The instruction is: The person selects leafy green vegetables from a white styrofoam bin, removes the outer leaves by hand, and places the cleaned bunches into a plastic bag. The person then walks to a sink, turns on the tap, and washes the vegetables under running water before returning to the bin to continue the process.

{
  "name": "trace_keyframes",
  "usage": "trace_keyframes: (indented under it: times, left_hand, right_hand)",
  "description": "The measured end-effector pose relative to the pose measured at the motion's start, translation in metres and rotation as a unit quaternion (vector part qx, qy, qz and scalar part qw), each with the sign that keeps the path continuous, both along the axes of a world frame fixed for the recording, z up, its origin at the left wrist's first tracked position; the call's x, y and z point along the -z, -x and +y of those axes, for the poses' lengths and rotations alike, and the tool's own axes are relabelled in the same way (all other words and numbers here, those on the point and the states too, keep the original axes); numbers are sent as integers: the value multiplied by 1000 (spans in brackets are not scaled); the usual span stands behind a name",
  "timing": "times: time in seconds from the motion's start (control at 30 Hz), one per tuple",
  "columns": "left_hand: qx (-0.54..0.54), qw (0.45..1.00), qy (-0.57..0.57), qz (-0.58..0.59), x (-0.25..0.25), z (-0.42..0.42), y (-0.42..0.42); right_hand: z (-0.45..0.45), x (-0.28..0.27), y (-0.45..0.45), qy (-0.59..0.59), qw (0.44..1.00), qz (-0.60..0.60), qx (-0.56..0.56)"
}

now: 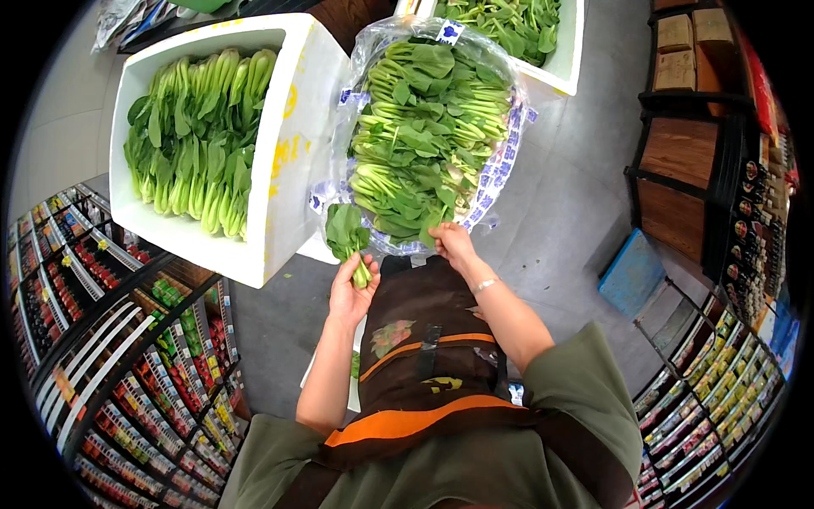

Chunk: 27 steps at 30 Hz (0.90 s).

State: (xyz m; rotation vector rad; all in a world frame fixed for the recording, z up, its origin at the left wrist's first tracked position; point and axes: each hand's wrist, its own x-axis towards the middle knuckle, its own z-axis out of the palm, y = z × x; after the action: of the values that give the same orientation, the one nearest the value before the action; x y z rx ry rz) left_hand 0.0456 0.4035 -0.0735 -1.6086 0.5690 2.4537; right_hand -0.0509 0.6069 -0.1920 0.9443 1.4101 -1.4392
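Observation:
My left hand (354, 286) grips a small head of leafy bok choy (347, 230) by its pale stem end, leaves pointing away from me. At the near edge of a plastic-lined container, my right hand (454, 245) pinches a green leaf (432, 228) between thumb and fingers. Heaped in front of both hands are leafy greens (420, 133) with light green stalks. A clear plastic liner (503, 167) with blue printing surrounds the heap; the container under it is mostly hidden. On the left, a white foam box (289, 153) holds neat rows of bok choy (191, 140).
Another white foam box (575, 44) of greens stands at the far right of the heap. Stocked store shelves (159, 382) rise at the left. To the right are a wooden display rack (677, 153) and a cart (674, 318) beside a blue panel (633, 273). Grey floor (553, 203) lies between.

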Motion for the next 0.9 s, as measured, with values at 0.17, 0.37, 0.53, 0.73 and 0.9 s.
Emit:
trace_keyframes:
  times: [0.17,0.37,0.53,0.73,0.9]
  left_hand:
    - [29,999,13,37,1,4,3]
    - [2,996,-23,88,-3,3,10]
    - [1,995,-42,89,-15,2,12]
    - [47,993,-26,103,-22,4,3]
    - [76,992,13,97,-22,-2,-14]
  right_hand:
    - [33,-54,0,83,991,99,-29]
    - [52,-60,22,58,980,165,-94]
    - [36,-98,77,122,981,125,-86]
    - [-89,-213,255,23,860,445,-247]
    - [-171,-269,338,202,873,439,-59]
